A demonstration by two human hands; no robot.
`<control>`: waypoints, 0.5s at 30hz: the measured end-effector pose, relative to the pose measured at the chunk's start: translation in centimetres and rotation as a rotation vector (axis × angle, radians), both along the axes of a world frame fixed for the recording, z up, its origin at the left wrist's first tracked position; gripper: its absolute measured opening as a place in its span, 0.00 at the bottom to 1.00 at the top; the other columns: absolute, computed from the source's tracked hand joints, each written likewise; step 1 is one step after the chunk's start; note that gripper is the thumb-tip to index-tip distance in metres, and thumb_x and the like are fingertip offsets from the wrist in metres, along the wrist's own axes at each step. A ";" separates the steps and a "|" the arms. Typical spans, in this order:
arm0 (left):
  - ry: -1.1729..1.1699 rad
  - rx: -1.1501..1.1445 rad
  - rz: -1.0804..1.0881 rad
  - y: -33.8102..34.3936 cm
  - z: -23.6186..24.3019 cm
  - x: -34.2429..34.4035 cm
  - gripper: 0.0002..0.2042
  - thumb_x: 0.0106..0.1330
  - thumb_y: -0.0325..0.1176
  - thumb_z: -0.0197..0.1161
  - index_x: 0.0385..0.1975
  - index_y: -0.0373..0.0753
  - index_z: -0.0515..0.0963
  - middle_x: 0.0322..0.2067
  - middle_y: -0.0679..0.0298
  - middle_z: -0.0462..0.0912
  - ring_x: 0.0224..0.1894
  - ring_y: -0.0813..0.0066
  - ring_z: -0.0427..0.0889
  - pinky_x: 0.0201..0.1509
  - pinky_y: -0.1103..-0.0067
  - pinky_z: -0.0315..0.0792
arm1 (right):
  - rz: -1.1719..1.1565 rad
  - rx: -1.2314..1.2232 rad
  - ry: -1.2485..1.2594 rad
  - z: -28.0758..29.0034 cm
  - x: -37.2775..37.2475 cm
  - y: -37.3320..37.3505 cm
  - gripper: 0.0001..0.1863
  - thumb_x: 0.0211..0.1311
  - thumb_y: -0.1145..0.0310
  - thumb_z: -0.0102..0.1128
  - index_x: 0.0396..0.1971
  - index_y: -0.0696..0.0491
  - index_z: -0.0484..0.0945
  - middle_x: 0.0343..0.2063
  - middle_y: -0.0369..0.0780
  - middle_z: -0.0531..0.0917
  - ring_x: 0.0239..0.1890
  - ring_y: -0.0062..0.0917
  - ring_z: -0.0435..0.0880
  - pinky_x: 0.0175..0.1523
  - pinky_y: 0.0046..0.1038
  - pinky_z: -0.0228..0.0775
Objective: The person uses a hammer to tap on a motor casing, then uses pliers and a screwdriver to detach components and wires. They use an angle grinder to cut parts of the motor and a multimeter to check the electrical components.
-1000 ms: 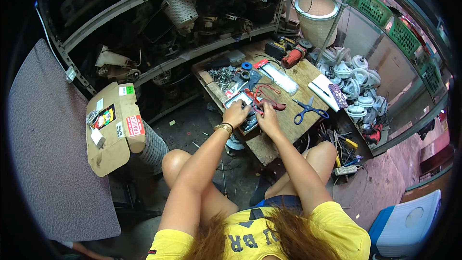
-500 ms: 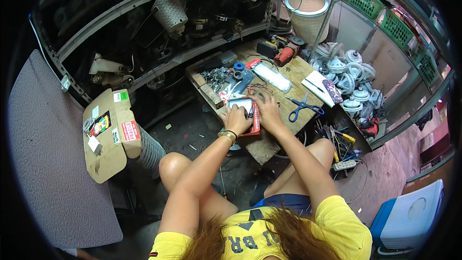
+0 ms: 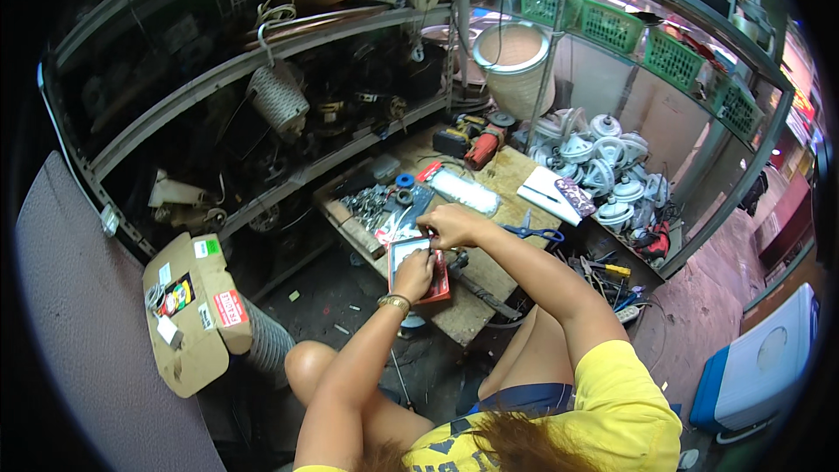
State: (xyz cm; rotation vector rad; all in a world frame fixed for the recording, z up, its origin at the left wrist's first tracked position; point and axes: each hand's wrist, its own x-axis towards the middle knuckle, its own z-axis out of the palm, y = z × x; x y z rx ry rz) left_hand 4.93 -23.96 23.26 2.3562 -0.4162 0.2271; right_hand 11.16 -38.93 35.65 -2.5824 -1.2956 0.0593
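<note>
A small open red box [image 3: 434,290] with a pale inside lies at the near left edge of the wooden worktable [image 3: 466,319]. My left hand [image 3: 413,276] lies over this box, fingers bent at its rim and partly hidden. Just beyond the box, my right hand [image 3: 454,225] is closed in a pinch; a small dark thing at its fingertips is too small to name. Blue-handled scissors [image 3: 548,234] lie to the right, partly behind my right forearm. Loose metal parts [image 3: 371,203] and a blue spool [image 3: 405,181] lie farther left on the table.
A red angle grinder [image 3: 483,150], a clear pack of white pieces [image 3: 466,190] and a notebook [image 3: 544,197] lie on the table. White plastic parts [image 3: 612,166] are piled at right, above tools [image 3: 603,275]. A cardboard box [image 3: 194,332] stands at left; dark shelves [image 3: 350,144] rise behind.
The view has shifted, so the table sits lower and farther left. My right hand has lifted from the box's right side to beyond its far edge, now pinching. My left hand stays at the box.
</note>
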 end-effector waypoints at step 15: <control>0.031 -0.072 -0.059 0.1 -0.1 0.9 0.13 0.68 0.35 0.51 0.30 0.30 0.76 0.35 0.46 0.76 0.39 0.44 0.75 0.46 0.58 0.68 | -0.257 0.483 0.522 10.5 4.4 -6.8 0.09 0.47 0.78 0.67 0.29 0.60 0.78 0.26 0.36 0.83 0.32 0.17 0.79 0.40 0.24 0.72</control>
